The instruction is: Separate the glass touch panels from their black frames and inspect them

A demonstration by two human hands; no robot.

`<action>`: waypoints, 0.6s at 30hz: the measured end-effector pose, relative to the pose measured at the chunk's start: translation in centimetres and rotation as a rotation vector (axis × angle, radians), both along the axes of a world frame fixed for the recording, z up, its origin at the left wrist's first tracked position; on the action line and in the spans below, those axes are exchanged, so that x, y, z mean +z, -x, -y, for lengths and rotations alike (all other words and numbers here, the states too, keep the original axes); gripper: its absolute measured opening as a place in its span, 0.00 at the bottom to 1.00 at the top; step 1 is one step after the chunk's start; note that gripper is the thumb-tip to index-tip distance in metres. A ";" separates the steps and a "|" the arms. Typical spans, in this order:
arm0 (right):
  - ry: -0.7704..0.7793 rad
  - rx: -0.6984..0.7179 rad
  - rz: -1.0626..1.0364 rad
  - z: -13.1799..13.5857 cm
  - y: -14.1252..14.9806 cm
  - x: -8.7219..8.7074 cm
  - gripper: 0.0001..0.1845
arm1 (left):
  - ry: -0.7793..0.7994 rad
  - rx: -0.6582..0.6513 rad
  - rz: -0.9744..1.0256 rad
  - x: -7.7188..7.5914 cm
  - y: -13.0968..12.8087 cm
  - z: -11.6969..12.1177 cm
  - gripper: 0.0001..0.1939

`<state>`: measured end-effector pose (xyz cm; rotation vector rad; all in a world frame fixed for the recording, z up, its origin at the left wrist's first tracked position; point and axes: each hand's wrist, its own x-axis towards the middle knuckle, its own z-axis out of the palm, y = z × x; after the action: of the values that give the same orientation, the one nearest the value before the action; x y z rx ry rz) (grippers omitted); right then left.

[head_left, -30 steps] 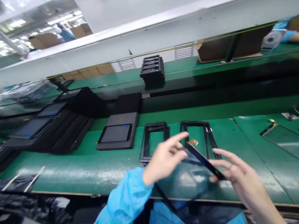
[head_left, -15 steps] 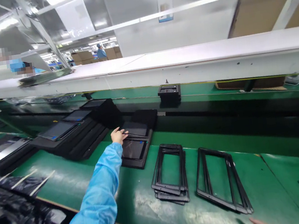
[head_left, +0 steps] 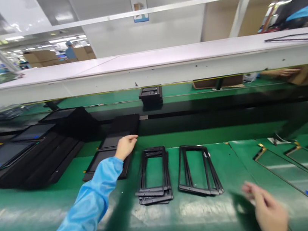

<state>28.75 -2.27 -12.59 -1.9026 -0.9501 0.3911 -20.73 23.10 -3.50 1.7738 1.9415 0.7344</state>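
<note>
My left hand (head_left: 126, 145), in a blue sleeve, hovers over the right edge of a black foam tray (head_left: 122, 172) holding dark screen panels (head_left: 110, 142). Its fingers are pressed together, and whatever may be between them is hidden. To its right on the green bench lie a stack of black rectangular frames (head_left: 156, 199) and a second, fanned-out group of frames (head_left: 200, 190). Low on the right, my right hand (head_left: 267, 210) is above the bench, its curled fingers smeared by motion. Nearest to it are the fanned frames and several clear glass panels (head_left: 291, 174).
Stacked black trays with screens (head_left: 48, 157) stand at the left. A dark recessed strip (head_left: 186, 122) runs behind the bench. Beyond it sits a small black stack (head_left: 151, 95), under a white shelf (head_left: 163, 57). Another person's hand (head_left: 284, 71) shows at the far right.
The view has swung right, bringing the glass panels into sight. My left hand has shifted from the tray's left side to its right edge. My right hand has come further into view.
</note>
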 end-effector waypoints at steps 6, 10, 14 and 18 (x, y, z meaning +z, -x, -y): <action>0.062 -0.053 0.217 -2.6 -11.9 2.9 0.21 | 0.096 -0.434 -0.122 -2.1 -16.1 1.9 0.13; 0.064 0.045 0.268 0.2 -11.6 1.4 0.23 | 0.139 -0.426 -0.172 -3.0 -21.5 1.4 0.17; 0.048 0.178 0.327 4.9 -9.4 -0.5 0.22 | 0.192 -0.398 -0.157 -3.8 -22.8 0.4 0.17; 0.102 0.346 0.392 8.6 -8.3 -0.6 0.21 | 0.246 -0.383 -0.103 -3.9 -22.9 0.1 0.18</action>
<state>37.03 -10.87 -13.18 -1.9455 -1.5559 0.2734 2.19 23.03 -7.44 1.9717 1.5980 0.2665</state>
